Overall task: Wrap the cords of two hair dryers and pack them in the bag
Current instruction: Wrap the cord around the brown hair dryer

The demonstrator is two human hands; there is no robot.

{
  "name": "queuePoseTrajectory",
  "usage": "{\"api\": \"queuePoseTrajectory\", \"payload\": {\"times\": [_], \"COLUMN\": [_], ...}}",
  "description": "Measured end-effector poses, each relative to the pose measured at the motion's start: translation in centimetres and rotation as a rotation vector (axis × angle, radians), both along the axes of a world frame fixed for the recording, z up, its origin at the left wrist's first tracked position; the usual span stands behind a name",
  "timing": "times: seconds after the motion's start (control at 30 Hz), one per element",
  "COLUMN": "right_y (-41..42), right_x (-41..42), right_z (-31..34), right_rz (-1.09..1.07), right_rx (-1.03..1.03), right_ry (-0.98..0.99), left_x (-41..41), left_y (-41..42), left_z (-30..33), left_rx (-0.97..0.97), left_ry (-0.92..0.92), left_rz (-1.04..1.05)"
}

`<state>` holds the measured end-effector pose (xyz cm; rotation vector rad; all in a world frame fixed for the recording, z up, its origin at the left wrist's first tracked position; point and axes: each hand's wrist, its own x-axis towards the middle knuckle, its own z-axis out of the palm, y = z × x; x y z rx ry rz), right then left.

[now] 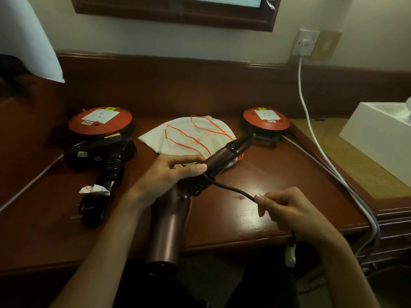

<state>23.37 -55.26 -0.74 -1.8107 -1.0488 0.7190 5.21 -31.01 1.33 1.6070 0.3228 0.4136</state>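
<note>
My left hand (169, 172) grips the handle of a maroon hair dryer (171, 230), whose barrel points down toward me over the desk's front edge. Several turns of its black cord (235, 190) are wound round the handle. My right hand (287, 210) pinches the cord a little to the right; the rest of it hangs below that hand with a white tag. A second, black hair dryer (104, 156) lies at the left with its cord coiled round the handle and the plug beside it. A white drawstring bag (189, 135) with orange strings lies flat at the back middle.
Two round red socket plates (100, 123) (264, 121) stand on the wooden desk (255, 174), left and right of the bag. White cables (311, 121) run from a wall socket down the desk's right side. A white box (378, 134) sits at the right, a lampshade at the upper left.
</note>
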Motion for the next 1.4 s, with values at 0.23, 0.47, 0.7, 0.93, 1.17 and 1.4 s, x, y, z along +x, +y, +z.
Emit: {"api": "queuePoseTrajectory", "payload": {"times": [0.23, 0.47, 0.7, 0.93, 1.17, 1.4], "right_y": [5.8, 10.1, 10.8, 8.7, 7.3, 4.2], "right_x": [4.9, 6.1, 2.9, 0.1, 0.4, -0.2], "right_z": [-1.0, 3.6, 8.4, 9.3, 10.1, 8.1], "right_rz": [0.08, 0.207, 0.448, 0.577, 0.459, 0.409], "right_rx": [-0.155, -0.291, -0.338, -0.337, -0.264, -0.193], "right_ry": [-0.426, -0.588, -0.686, -0.682, -0.683, -0.513], "left_x": [0.4, 1.5, 2.6, 2.6, 2.5, 2.1], "left_y": [-1.6, -3.0, -4.8, -4.4, -4.0, -1.8], "left_z": [-0.8, -0.7, 0.1, -0.4, -0.1, -1.0], "left_rx": [0.265, 0.801, 0.969, 0.885, 0.8, 0.589], "left_ry": [0.157, 0.358, 0.511, 0.437, 0.453, 0.4], "left_rz": [-0.152, -0.077, -0.153, -0.098, 0.069, 0.154]}}
